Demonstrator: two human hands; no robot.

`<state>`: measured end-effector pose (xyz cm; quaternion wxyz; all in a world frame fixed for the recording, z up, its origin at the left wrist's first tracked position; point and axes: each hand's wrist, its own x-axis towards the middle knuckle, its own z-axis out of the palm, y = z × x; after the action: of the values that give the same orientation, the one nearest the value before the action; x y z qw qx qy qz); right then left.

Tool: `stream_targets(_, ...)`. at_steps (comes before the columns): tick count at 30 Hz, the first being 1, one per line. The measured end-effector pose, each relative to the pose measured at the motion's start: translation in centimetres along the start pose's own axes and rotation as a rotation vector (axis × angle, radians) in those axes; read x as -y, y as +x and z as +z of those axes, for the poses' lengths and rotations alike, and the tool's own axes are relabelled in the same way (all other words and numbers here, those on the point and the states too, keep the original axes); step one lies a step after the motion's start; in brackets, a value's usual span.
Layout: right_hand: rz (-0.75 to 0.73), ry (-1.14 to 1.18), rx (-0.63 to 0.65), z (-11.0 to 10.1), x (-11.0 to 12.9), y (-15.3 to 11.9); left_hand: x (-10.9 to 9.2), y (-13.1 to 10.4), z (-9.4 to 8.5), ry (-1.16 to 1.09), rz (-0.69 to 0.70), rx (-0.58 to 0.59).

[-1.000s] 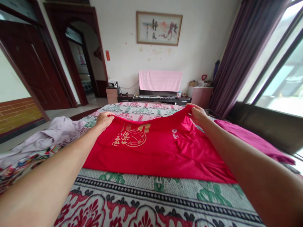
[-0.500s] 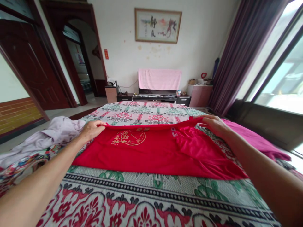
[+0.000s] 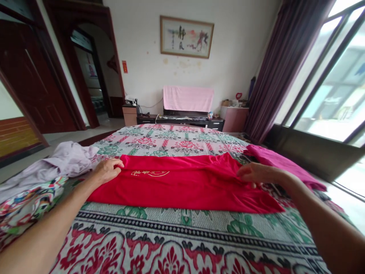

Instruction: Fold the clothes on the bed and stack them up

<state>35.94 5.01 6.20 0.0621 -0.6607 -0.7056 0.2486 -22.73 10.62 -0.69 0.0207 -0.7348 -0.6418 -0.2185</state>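
Note:
A red T-shirt [image 3: 176, 190] lies spread sideways in a long folded strip, its far part turned over towards me. Gold print shows partly below the fold, and the right part is creased. My left hand [image 3: 107, 170] is at the left end of the fold, fingers curled and pinching the cloth's edge. Near the right end, my right hand [image 3: 258, 173] rests against the creased cloth, its fingers loosely bent and apart, with no grip visible.
Underneath is a flowered bedspread [image 3: 168, 236]. To the left lie a pale crumpled garment [image 3: 62, 161] and a multicoloured cloth [image 3: 37, 201]. A folded magenta cloth [image 3: 288, 167] lies to the right. Beyond the bed stands a low black cabinet [image 3: 182, 121].
The raised far edge of the T-shirt has come down onto the rest of it, covering part of the gold print. My right hand has moved lower and towards me, and its fingers have loosened.

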Motion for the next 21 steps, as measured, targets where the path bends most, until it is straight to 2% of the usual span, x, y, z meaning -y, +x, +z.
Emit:
stream_targets(2, 0.043, 0.017, 0.103, -0.3, 0.6, -0.2, -0.3, -0.2, -0.5, 0.032, -0.041, 0.015)
stream_targets(3, 0.032, 0.018, 0.103, -0.4, 1.0, 0.0, -0.5, -0.3, -0.7, 0.044, -0.061, 0.023)
stream_targets(4, 0.006, 0.005, 0.013, -0.5, 1.3, 0.3, -0.6, -0.4, -1.0, 0.053, -0.076, 0.019)
stream_targets(6, -0.015, -0.079, -0.244, -0.3, 1.9, 1.7, -0.6, -0.4, -1.2, 0.078, -0.108, -0.037)
stream_targets(8, 0.024, -0.169, -0.474, 0.1, 2.2, 3.6, -0.2, -0.4, -0.9, 0.114, -0.137, -0.123)
stream_targets(10, 0.116, -0.207, -0.593, 0.5, 2.2, 5.7, 0.4, -0.2, -0.3, 0.114, -0.088, -0.177)
stream_targets(13, 0.284, -0.17, -0.628, 0.8, 1.7, 8.7, 1.5, 0.1, 1.1, 0.04, 0.079, -0.162)
stream_targets(16, 0.37, -0.123, -0.594, 0.8, 1.0, 11.0, 2.3, 0.4, 2.3, -0.003, 0.151, -0.075)
stream_targets(19, 0.343, 0.033, -0.577, 1.1, 0.1, 12.1, 2.7, 0.5, 2.9, 0.004, 0.141, -0.023)
stream_targets(21, 0.269, 0.158, -0.617, 1.6, -0.6, 12.2, 2.8, 0.4, 2.9, 0.015, 0.109, -0.022)
